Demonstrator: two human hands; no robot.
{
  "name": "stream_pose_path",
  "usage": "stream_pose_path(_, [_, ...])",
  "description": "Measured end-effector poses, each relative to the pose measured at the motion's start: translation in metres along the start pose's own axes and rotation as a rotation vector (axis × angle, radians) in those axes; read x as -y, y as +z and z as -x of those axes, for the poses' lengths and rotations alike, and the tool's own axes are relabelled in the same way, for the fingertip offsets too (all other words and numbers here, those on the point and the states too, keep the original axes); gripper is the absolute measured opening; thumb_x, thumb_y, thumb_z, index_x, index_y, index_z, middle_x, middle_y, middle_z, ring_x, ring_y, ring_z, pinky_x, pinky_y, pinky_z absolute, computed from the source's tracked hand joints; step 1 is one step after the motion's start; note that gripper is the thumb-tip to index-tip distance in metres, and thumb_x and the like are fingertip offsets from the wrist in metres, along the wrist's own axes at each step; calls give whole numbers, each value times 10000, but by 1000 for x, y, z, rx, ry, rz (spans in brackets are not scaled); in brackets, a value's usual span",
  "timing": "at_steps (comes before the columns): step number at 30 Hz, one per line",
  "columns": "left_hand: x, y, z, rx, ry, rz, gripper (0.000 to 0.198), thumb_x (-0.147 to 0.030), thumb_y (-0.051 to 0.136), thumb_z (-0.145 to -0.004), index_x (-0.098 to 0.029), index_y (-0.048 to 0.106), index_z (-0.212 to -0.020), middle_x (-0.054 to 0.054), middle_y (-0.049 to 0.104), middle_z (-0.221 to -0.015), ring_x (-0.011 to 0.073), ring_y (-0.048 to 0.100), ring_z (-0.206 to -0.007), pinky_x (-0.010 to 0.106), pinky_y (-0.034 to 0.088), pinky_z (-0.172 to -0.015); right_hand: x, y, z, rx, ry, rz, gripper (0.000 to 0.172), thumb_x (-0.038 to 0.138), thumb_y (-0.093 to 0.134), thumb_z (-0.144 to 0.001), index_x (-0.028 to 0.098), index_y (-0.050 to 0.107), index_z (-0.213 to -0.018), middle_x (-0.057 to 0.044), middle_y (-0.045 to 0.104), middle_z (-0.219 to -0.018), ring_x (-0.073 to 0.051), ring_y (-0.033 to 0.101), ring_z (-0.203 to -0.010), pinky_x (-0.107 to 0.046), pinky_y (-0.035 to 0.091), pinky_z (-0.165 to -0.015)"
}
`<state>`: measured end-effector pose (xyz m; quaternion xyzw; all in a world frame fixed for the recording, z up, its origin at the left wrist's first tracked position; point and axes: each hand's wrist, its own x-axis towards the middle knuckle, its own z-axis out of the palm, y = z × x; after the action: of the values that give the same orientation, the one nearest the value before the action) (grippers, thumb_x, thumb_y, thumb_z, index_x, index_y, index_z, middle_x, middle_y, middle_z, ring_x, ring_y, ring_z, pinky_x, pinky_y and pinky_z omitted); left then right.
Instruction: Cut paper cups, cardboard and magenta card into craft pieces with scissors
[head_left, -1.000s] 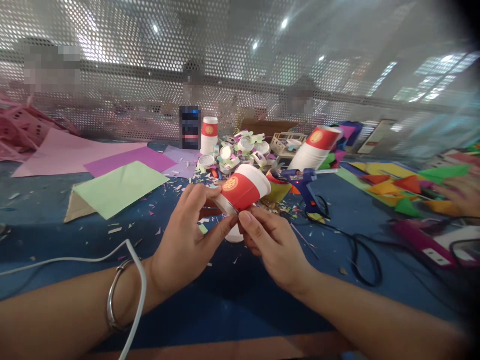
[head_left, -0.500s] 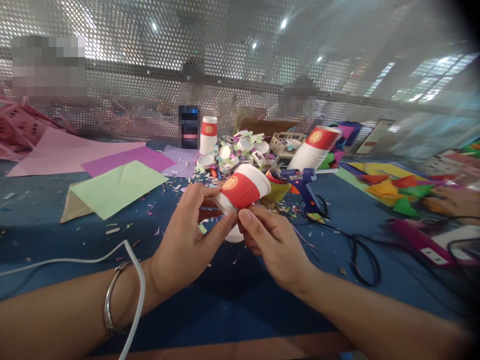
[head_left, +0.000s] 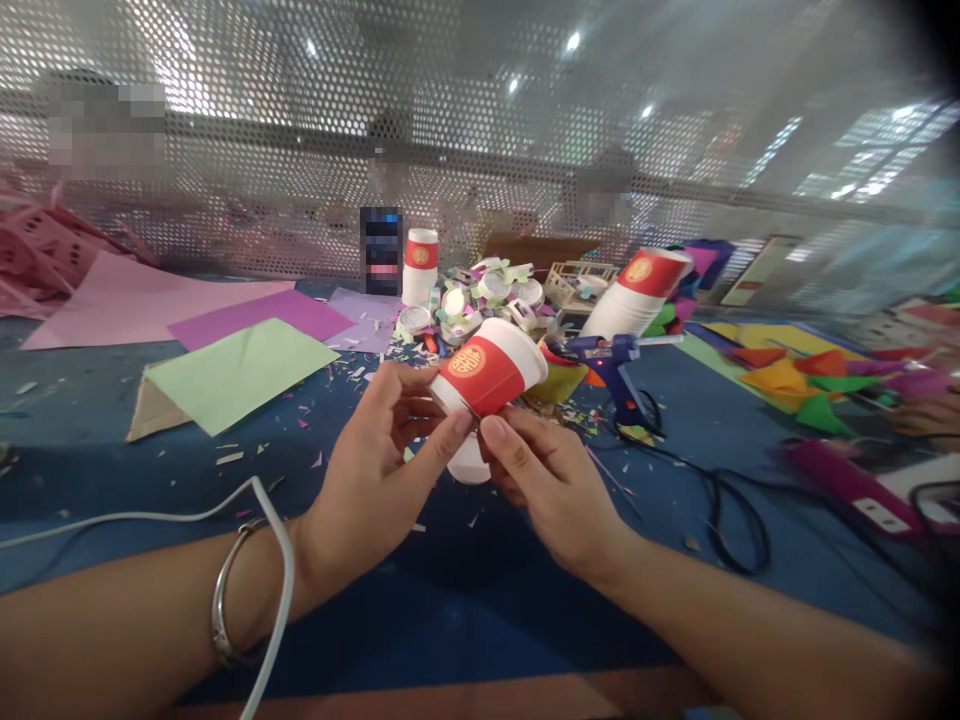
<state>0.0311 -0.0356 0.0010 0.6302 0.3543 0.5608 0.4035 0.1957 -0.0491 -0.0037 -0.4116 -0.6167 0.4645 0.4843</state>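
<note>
A white paper cup with a red band and a gold emblem (head_left: pixel 491 372) is tilted above the table, its mouth toward the upper right. My left hand (head_left: pixel 394 450) grips it near its base, thumb in front and fingers behind. My right hand (head_left: pixel 547 470) is closed at the cup's lower side, thumb and fingertips pinched against it; whether anything small lies between them is hidden. Below the cup, a white rounded piece (head_left: pixel 470 463) shows between the hands, partly covered. Beyond the cup lies a pile of white cut cup pieces (head_left: pixel 495 290) with green and purple paper.
A blue glue gun (head_left: pixel 619 370) with a black cable stands at right, near stacked cups (head_left: pixel 637 290). Another cup stack (head_left: pixel 421 265) is behind. Green paper (head_left: pixel 240 375) lies left, a white cable (head_left: pixel 274 530) crosses my left wrist, and a purple power strip (head_left: pixel 855 485) lies right.
The cup has turned slightly in my hands, bringing its emblem more toward me. Both hands keep nearly the same hold, and the view has shifted a little.
</note>
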Motion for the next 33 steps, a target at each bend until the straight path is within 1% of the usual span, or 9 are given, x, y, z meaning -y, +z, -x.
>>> stream_pose_path(4, [1, 0, 5, 18, 54, -31, 245, -256, 659, -919, -211, 515, -1112, 58, 624, -998, 169, 655, -897, 285, 568, -717, 1, -1, 4, 7, -27, 43, 411, 517, 554, -965, 197, 509, -711, 47, 378, -595, -81, 318, -481, -226, 254, -397])
stream_pose_path(8, [2, -2, 7, 18, 90, -109, 291, -269, 668, -915, -210, 520, -1160, 73, 601, -1051, 184, 651, -942, 301, 572, -736, -1, -1, 5, 9, -42, 49, 382, 503, 541, -977, 198, 527, -747, 47, 370, -618, -81, 314, -486, -228, 255, -399])
stream_pose_path(10, [2, -2, 7, 14, 87, -115, 273, -273, 665, -916, -205, 522, -1138, 65, 606, -1030, 173, 653, -901, 283, 565, -688, -3, -1, 4, 11, -35, 46, 382, 501, 539, -980, 199, 518, -746, 50, 358, -620, -79, 304, -487, -227, 247, -400])
stream_pose_path(13, [0, 0, 6, 8, 30, -64, 204, -286, 656, -919, -204, 518, -1046, 43, 632, -946, 146, 649, -804, 250, 540, -599, -4, -1, 3, 14, -13, 39, 395, 501, 543, -979, 198, 497, -731, 54, 346, -618, -75, 289, -489, -225, 232, -403])
stream_pose_path(16, [-1, 1, 5, 8, -7, -23, 187, -293, 652, -918, -203, 514, -1006, 35, 647, -912, 135, 643, -768, 240, 529, -577, -4, -1, 2, 19, 2, 23, 398, 504, 553, -973, 195, 495, -728, 58, 339, -616, -73, 280, -491, -224, 220, -403])
stream_pose_path(21, [1, 1, 5, 16, -9, -27, 189, -283, 651, -915, -196, 521, -1021, 50, 655, -950, 137, 646, -788, 249, 538, -603, -4, -1, 1, 29, 35, -15, 405, 507, 562, -968, 192, 491, -724, 63, 332, -610, -66, 261, -486, -220, 197, -398])
stream_pose_path(25, [0, 2, 6, 21, -8, -8, 166, -265, 642, -924, -203, 512, -1009, 33, 656, -937, 124, 639, -766, 241, 546, -624, -2, -1, 1, 35, 29, 6, 418, 513, 553, -972, 187, 486, -720, 63, 333, -613, -61, 268, -489, -209, 212, -398])
stream_pose_path(28, [-1, 2, 5, 14, -25, 0, 177, -269, 637, -933, -202, 507, -1032, 33, 653, -943, 129, 646, -797, 246, 558, -664, 1, -1, 0, 37, 35, -8, 419, 515, 558, -969, 184, 489, -722, 69, 312, -607, -55, 248, -480, -203, 198, -391])
stream_pose_path(33, [5, -1, 2, 2, 76, -41, 264, -266, 651, -929, -193, 508, -1139, 64, 622, -1032, 172, 658, -926, 315, 584, -798, 2, 0, -2, 39, 54, -59, 427, 517, 585, -955, 183, 487, -708, 70, 319, -588, -51, 250, -478, -197, 180, -392])
